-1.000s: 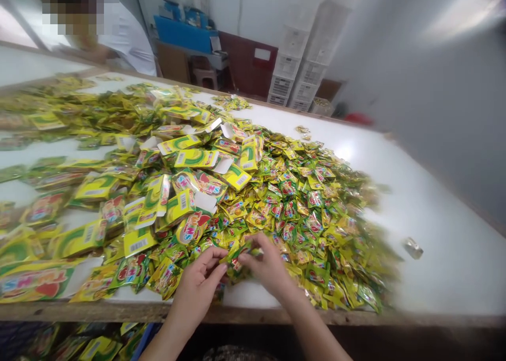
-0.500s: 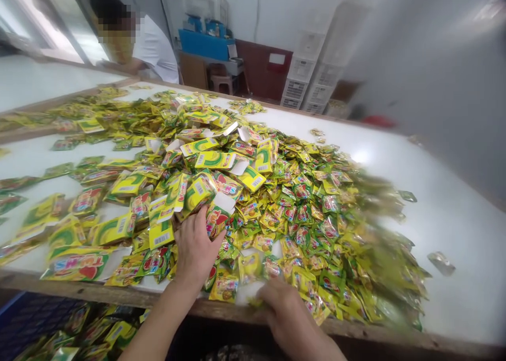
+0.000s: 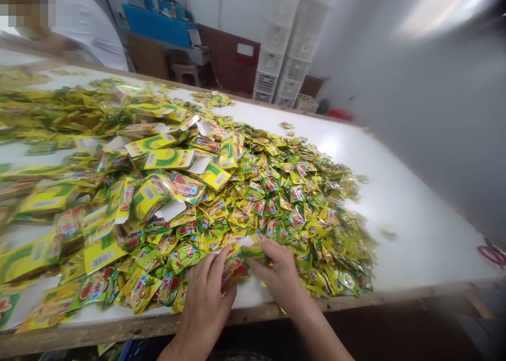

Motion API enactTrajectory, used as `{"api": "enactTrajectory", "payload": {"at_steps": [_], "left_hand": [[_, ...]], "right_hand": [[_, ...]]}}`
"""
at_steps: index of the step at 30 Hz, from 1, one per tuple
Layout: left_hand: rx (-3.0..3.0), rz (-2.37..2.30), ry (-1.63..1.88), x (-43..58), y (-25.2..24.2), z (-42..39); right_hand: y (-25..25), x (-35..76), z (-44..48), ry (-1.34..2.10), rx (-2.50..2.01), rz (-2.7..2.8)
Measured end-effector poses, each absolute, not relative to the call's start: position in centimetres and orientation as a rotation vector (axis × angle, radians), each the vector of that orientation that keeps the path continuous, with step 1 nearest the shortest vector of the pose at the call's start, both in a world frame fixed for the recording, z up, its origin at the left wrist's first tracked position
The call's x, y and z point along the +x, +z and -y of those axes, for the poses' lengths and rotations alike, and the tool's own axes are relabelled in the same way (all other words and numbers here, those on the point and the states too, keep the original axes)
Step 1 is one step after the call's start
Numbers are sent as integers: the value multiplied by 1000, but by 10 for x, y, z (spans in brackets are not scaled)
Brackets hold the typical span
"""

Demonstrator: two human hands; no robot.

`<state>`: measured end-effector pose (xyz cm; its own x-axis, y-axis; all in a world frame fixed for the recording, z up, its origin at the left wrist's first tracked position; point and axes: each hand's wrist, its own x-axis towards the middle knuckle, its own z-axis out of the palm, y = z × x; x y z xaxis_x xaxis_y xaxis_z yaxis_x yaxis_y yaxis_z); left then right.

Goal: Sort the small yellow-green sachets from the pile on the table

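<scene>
Near the front edge of the white table [image 3: 403,250], my left hand [image 3: 205,292] grips a small printed carton [image 3: 236,267] with a watermelon picture. My right hand [image 3: 280,271] is closed on a green-yellow sachet [image 3: 253,251] at the carton's open end; whether it holds more than one is hidden. Beyond both hands spreads a heap of small yellow and green sachets [image 3: 272,203]. To the left, several yellow cartons [image 3: 168,159] lie on the heap, some with white flaps raised.
A wooden rim [image 3: 150,327] borders the table's front. Red-handled scissors [image 3: 492,254] lie at the far right. A person in a white top [image 3: 97,34] is across the table at the left. Stacked white crates [image 3: 271,63] and a blue-topped desk [image 3: 158,26] stand behind.
My left hand has brought a carton from the pile on the left to the front edge. My right hand has risen to it with a sachet. The view has swung right.
</scene>
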<state>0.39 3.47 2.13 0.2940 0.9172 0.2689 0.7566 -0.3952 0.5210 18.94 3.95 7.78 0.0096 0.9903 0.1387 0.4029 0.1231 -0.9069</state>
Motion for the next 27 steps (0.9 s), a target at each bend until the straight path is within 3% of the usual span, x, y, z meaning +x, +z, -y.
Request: {"api": "enactTrajectory", "payload": {"at_steps": [6, 11, 19, 22, 27], "left_hand": [[2012, -1465, 787, 9, 12, -28], [1454, -1194, 723, 18, 21, -25], [1218, -1034, 801, 12, 24, -32], [1173, -1015, 787, 11, 24, -32], [918, -1108, 737, 10, 42, -33]], "right_hand": [[99, 206, -37, 1155, -1446, 1712], [88, 199, -38, 887, -1479, 1591], [79, 186, -36, 597, -1371, 2054], [75, 192, -32, 706, -1318, 1953], [53, 196, -20, 1278, -1303, 1042]]}}
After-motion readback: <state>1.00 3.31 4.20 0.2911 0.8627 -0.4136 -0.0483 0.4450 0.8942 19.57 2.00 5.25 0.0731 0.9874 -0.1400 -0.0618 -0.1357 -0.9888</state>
